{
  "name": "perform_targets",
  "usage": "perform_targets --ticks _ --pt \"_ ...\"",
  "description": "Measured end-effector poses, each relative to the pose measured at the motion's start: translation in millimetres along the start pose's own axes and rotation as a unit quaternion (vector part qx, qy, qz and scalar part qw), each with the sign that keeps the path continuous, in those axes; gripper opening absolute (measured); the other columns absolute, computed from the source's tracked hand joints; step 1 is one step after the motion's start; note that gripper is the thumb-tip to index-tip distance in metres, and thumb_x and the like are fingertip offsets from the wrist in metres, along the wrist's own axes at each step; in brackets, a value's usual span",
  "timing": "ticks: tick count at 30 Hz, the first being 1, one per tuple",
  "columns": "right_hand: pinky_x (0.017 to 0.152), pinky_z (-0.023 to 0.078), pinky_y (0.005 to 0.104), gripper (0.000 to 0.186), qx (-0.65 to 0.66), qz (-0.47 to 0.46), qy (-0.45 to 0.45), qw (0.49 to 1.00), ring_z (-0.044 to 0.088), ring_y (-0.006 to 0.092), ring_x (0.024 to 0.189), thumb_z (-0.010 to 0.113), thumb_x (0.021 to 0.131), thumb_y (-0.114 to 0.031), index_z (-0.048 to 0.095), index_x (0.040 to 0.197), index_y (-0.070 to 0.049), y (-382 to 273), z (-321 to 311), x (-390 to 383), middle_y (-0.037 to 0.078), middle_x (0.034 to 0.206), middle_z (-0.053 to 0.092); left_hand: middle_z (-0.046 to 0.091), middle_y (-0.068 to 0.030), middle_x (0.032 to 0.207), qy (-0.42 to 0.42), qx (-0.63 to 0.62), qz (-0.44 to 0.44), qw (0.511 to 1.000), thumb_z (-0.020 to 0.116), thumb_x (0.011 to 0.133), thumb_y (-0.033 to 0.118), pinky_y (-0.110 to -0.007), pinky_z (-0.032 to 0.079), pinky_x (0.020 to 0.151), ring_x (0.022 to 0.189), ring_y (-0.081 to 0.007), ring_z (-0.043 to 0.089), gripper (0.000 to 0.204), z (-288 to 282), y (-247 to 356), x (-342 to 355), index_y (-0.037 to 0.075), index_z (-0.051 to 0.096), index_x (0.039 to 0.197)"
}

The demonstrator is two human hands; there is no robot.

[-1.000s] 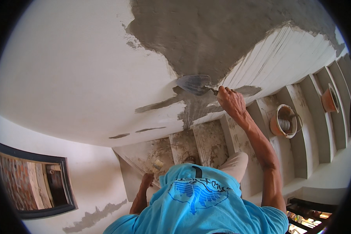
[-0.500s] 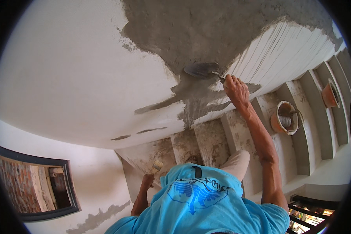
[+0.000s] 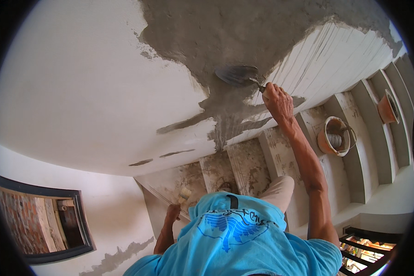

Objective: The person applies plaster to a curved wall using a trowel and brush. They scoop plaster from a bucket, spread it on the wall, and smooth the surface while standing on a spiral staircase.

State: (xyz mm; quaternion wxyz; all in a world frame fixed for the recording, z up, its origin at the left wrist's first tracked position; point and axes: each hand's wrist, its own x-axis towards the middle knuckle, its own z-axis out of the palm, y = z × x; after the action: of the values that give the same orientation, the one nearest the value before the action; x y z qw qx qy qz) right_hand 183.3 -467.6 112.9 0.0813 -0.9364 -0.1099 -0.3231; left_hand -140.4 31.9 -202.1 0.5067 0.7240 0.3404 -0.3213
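Note:
My right hand (image 3: 279,101) is closed round the handle of a trowel (image 3: 237,75). Its dark rounded blade lies at the wet grey plaster (image 3: 230,37) on the white wall (image 3: 92,83); I cannot tell whether it presses on it. Narrow grey streaks and a tapering tail of plaster run below the blade. Low on the left, my left hand (image 3: 173,213) is closed on a paintbrush (image 3: 185,194) with pale bristles, held close to my body. The brush looks slightly blurred, and its handle is mostly hidden by my fingers.
Concrete stairs (image 3: 280,152) run along the wall and rise to the right. A bucket (image 3: 336,136) with a handle and grey contents stands on one step, a smaller orange tub (image 3: 388,108) higher up. A dark-framed window opening (image 3: 85,221) is at left, dark railings (image 3: 368,248) lower right.
The trowel has shifted slightly up the wall, and its blade is tilted a little differently. My left hand still holds the brush in nearly the same place.

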Motion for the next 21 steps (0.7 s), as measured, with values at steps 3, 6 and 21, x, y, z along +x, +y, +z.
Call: perform_targets --ticks 3,6,21 --pt "0.07 0.052 0.0439 0.02 -0.026 0.026 -0.023 0.999 0.064 0.03 0.086 0.066 0.081 -0.014 0.051 0.093 -0.009 23 5 -24 0.01 0.086 0.062 0.051 -0.0079 0.062 -0.038 0.061 0.137 0.988 0.058 0.092 0.035 -0.039 0.054 0.042 0.049 -0.0232 0.055 0.037 -2 4 -2 0.0 0.061 0.078" --pt "0.07 0.052 0.044 0.019 -0.028 0.051 -0.059 0.997 0.065 0.0301 0.085 0.066 0.081 -0.014 0.052 0.092 -0.009 22 12 -45 0.01 0.086 0.062 0.051 -0.0068 0.061 0.007 -0.046 -0.018 0.999 0.058 0.093 0.03 -0.039 0.053 0.041 0.047 -0.0215 0.054 0.034 0 0 -11 0.001 0.06 0.076" --pt "0.068 0.052 0.044 0.02 -0.003 0.009 -0.1 0.995 0.066 0.0328 0.084 0.066 0.082 -0.013 0.051 0.094 -0.008 12 31 -47 0.011 0.087 0.063 0.056 -0.0067 0.067 -0.046 0.121 0.216 0.968 0.056 0.093 0.021 -0.039 0.056 0.044 0.048 -0.0219 0.059 0.022 -14 -42 24 0.001 0.061 0.082"
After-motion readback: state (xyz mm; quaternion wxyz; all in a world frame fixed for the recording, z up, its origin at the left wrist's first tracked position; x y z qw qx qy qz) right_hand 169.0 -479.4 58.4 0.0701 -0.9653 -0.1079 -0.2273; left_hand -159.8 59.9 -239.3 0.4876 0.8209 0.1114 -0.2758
